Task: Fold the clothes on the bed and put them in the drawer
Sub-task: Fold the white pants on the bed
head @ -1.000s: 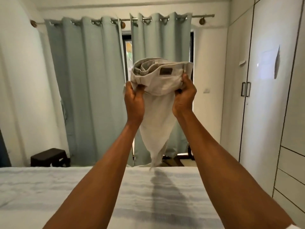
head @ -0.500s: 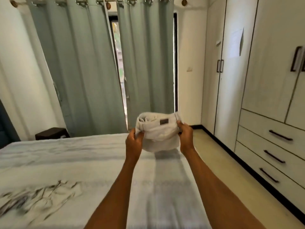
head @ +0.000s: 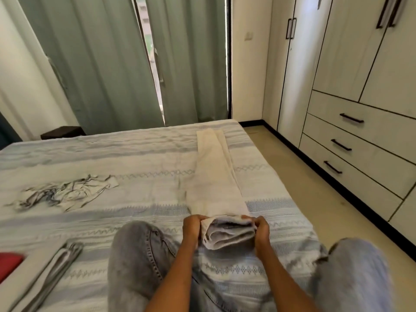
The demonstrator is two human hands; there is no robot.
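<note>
The cream trousers [head: 213, 176] are laid lengthwise on the striped, woven bedspread [head: 139, 158], their legs forming a long flat strip. The bunched waistband (thick, layered folds) is gripped at its sides by the left hand [head: 191, 230] and right hand [head: 262, 233].

On the bed [head: 139, 154] lie three garments: beige trousers [head: 213, 176], a crumpled patterned top [head: 65, 193], a folded grey piece [head: 54, 273]. Three drawers [head: 360, 140] stand right.

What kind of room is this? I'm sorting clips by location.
Most likely a bedroom: a bed with a striped cover, a built-in wardrobe with drawers along the wall, and long curtains over the window.
</note>
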